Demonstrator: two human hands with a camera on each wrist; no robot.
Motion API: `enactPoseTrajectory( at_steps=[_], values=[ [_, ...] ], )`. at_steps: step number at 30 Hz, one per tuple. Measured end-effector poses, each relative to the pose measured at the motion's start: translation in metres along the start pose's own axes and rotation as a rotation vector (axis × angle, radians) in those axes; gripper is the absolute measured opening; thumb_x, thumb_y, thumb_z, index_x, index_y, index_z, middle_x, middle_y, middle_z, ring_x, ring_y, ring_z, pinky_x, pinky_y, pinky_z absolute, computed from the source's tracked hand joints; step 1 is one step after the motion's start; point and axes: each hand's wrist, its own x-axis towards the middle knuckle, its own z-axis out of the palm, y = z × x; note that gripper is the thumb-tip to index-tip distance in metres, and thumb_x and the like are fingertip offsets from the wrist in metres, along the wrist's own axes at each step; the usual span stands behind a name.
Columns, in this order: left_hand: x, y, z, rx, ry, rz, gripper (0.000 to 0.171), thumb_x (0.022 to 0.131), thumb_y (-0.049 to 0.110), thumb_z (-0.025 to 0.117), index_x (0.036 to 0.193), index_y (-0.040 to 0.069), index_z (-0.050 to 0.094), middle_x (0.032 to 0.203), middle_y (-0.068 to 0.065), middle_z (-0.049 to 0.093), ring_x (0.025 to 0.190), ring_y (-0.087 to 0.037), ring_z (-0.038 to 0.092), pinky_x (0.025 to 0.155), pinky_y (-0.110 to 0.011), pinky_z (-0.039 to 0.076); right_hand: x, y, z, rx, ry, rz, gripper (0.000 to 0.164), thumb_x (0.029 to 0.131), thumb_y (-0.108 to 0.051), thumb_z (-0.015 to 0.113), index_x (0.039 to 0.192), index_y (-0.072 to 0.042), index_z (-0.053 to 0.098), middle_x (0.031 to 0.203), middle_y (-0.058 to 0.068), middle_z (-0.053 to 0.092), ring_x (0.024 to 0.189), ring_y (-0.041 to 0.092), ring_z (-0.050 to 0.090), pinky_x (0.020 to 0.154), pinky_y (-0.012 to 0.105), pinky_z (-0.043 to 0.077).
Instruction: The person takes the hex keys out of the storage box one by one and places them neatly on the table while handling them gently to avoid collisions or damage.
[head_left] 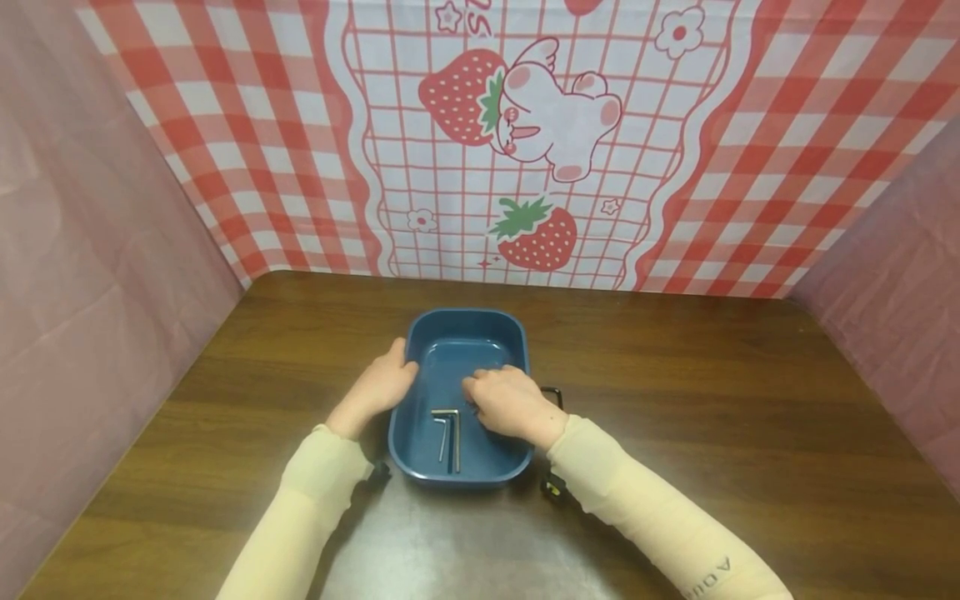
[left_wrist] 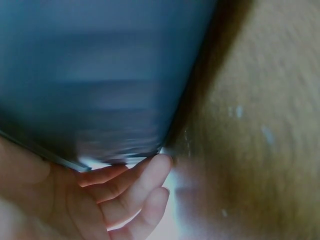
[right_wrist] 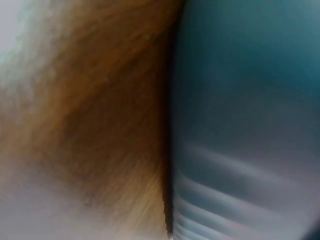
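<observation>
A blue rectangular tray (head_left: 450,481) with rounded corners sits on the table. My left hand (head_left: 384,379) grips its left rim, thumb over the edge; in the left wrist view the fingers (left_wrist: 145,187) lie along the outer wall. My right hand (head_left: 510,406) reaches over the right rim into the tray, knuckles up and fingers bent down. Its fingertips are hidden, and I cannot tell whether they pinch something. Near the tray's front lie two silver L-shaped hex keys, a longer one (head_left: 457,442) and a shorter one (head_left: 442,440), with a dark strip between them.
A black L-shaped piece (head_left: 559,396) shows just past the right rim, partly behind the right wrist. The brown wooden table (head_left: 675,375) extends around the tray. A strawberry-printed checked cloth (head_left: 465,192) hangs at the back, with pink cloth (head_left: 90,250) at the sides.
</observation>
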Motion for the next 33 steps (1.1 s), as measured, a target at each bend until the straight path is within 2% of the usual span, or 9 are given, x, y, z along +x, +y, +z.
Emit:
enactPoseTrajectory(
  at_steps=[8, 24, 33],
  values=[
    [0.0009, -0.0007, -0.0005, 0.006, 0.013, 0.01, 0.04, 0.093, 0.026, 0.033, 0.125, 0.001, 0.034, 0.118, -0.024, 0.053, 0.099, -0.034, 0.056, 0.083, -0.048, 0.045, 0.0003, 0.0007, 0.0018, -0.01, 0.009, -0.003, 0.006, 0.077, -0.011, 0.064, 0.076, -0.016, 0.06, 0.069, -0.003, 0.058, 0.061, 0.011, 0.052, 0.054, 0.027, 0.04],
    [0.0016, 0.0001, -0.0015, 0.004, 0.01, 0.014, 0.04, 0.093, 0.025, 0.033, 0.124, 0.0, 0.034, 0.117, -0.024, 0.053, 0.097, -0.032, 0.055, 0.083, -0.047, 0.045, 0.0016, 0.0049, 0.0032, 0.038, 0.057, -0.017, 0.007, 0.072, -0.012, 0.064, 0.069, -0.017, 0.059, 0.066, -0.005, 0.053, 0.055, 0.009, 0.048, 0.049, 0.025, 0.038],
    [0.0008, -0.0012, -0.0007, -0.001, 0.013, 0.017, 0.039, 0.093, 0.025, 0.033, 0.124, 0.0, 0.035, 0.116, -0.024, 0.053, 0.097, -0.033, 0.056, 0.082, -0.048, 0.045, 0.0014, 0.0038, 0.002, 0.099, 0.03, 0.007, 0.005, 0.071, -0.012, 0.063, 0.073, -0.015, 0.06, 0.068, -0.004, 0.053, 0.055, 0.008, 0.046, 0.049, 0.023, 0.037]
  ],
)
